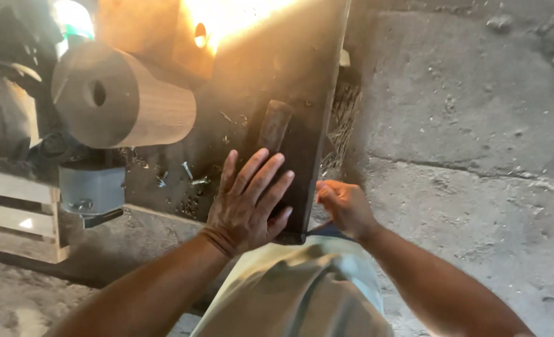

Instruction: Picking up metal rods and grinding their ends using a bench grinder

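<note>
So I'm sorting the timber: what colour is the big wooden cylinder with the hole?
Pale tan, seen in the head view: the big wooden cylinder.

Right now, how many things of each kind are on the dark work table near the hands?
Wooden cylinder: 1
Dark handle-shaped piece: 1
Loose screws: at least 3, small and hard to count
Hands: 2, left hand flat on the table, right hand at its edge
Total: at least 7

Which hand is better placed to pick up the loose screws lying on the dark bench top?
Probably the left. The left hand lies flat and open on the bench top, with the screws just beside its fingers. The right hand is curled at the bench's outer edge, farther from them.
</note>
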